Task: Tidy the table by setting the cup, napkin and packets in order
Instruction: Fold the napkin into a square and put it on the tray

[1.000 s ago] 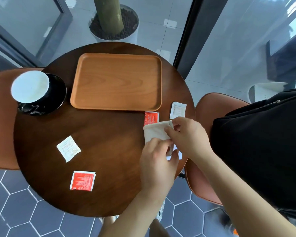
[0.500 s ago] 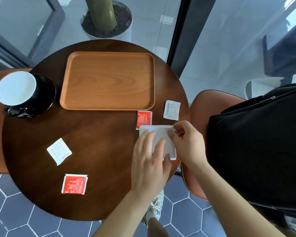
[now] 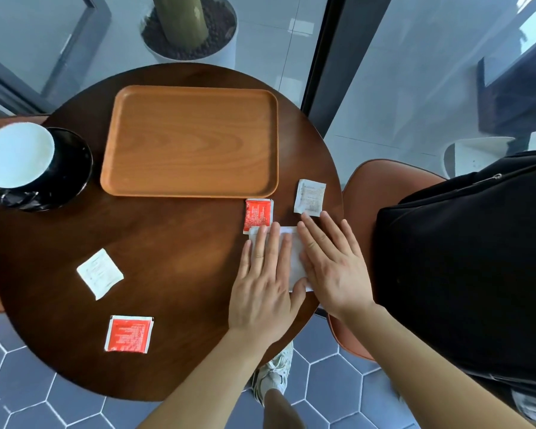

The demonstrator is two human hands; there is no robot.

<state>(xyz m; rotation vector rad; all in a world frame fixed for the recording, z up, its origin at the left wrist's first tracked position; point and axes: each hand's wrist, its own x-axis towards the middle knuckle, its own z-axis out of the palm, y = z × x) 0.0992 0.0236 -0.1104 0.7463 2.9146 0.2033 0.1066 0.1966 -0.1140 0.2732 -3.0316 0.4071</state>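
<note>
a second ago the right hand (image 3: 334, 267) was pinching a corner of the napkin (image 3: 294, 261) and the left hand (image 3: 263, 292) was curled on it — now both hands lie flat and open, fingers spread, pressing the white napkin down on the worktop (image 3: 174, 243). they grip nothing. so the napkin looks folded and is getting smoothed, and it seems that part of the job is nearly done. the rest still waits: one red packet (image 3: 258, 214) sits just past the left fingertips, touching the napkin's far edge, and a white packet (image 3: 310, 197) lies just past the right fingertips. another white packet (image 3: 100, 273) and a second red packet (image 3: 128, 334) lie well off to the left of the left hand. the cup (image 3: 16, 154) on its black saucer (image 3: 72, 168) is far away to the left, and the wooden tray (image 3: 189, 140) beyond the hands holds nothing. the packets have small print on them, but it is too tiny and blurry to read — no brand can be made out.
</note>
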